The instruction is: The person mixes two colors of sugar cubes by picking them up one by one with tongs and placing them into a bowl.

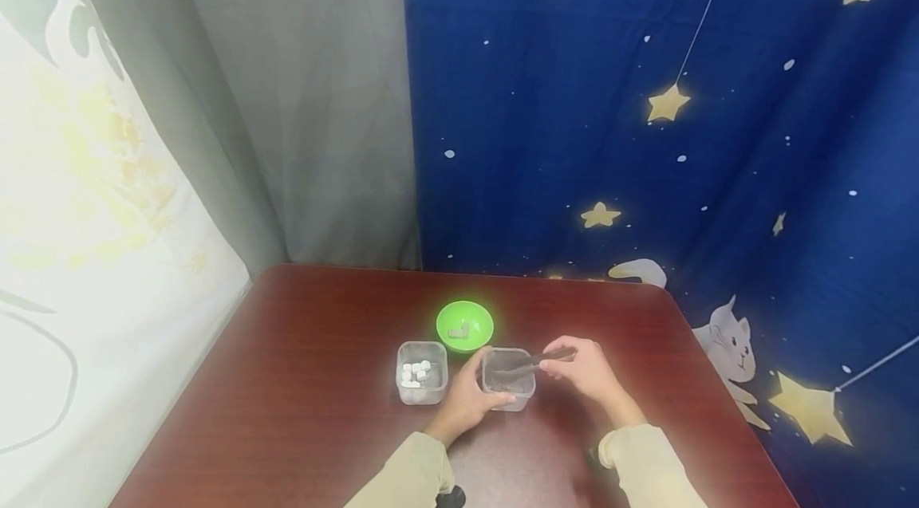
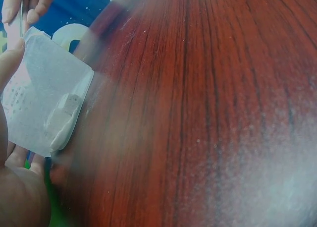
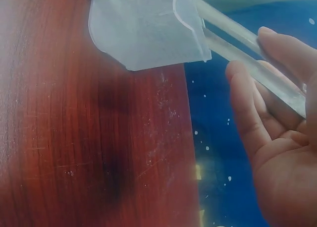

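A small clear plastic container stands on the dark red table, and my left hand grips its left side. My right hand pinches a pair of clear tongs whose tips reach into that container. In the left wrist view the container holds a pale grey piece, with my left hand against its wall. The right wrist view shows the tongs running from my right hand over the container's rim.
A second clear container with several small white pieces stands just to the left. Behind both sits a green bowl holding a few grey pieces. A blue star-patterned curtain and a grey curtain hang behind the table.
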`<state>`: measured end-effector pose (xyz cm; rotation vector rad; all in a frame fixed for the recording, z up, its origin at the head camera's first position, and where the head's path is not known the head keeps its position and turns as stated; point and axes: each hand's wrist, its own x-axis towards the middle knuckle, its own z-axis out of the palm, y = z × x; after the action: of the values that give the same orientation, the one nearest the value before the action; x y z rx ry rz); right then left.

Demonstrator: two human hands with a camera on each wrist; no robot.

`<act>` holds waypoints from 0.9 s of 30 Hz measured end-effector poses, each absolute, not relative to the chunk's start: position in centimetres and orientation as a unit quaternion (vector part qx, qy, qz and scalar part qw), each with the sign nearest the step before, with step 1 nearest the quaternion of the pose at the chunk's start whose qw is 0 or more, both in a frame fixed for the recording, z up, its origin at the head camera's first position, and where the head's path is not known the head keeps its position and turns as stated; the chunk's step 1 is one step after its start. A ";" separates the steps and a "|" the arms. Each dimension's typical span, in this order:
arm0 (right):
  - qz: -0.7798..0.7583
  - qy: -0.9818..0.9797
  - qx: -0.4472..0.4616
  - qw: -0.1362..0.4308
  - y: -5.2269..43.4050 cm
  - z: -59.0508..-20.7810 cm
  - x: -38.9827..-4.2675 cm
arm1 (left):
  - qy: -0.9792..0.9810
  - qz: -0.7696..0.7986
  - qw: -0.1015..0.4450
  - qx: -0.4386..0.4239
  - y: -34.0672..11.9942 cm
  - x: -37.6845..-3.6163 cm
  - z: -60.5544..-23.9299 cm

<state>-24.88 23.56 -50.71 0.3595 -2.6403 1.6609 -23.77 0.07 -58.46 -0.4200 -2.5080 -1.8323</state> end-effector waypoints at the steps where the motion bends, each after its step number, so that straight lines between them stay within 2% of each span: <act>1: 0.526 -0.843 0.114 -0.001 23.5 -50.8 -24.9 | -0.801 -0.584 0.003 -0.133 0.1 -23.8 -58.4; 16: 0.491 -0.860 0.133 -0.038 23.1 -50.7 -25.6 | -0.801 -0.584 0.006 -0.135 0.0 -23.7 -58.4; 27: 0.527 -0.843 0.109 -0.024 23.4 -51.5 -25.2 | -0.797 -0.588 0.007 -0.137 0.0 -23.7 -58.3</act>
<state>-25.19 23.41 -51.47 0.3488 -2.6886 1.6798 -23.69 -0.04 -58.34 -0.4277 -2.4917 -1.8403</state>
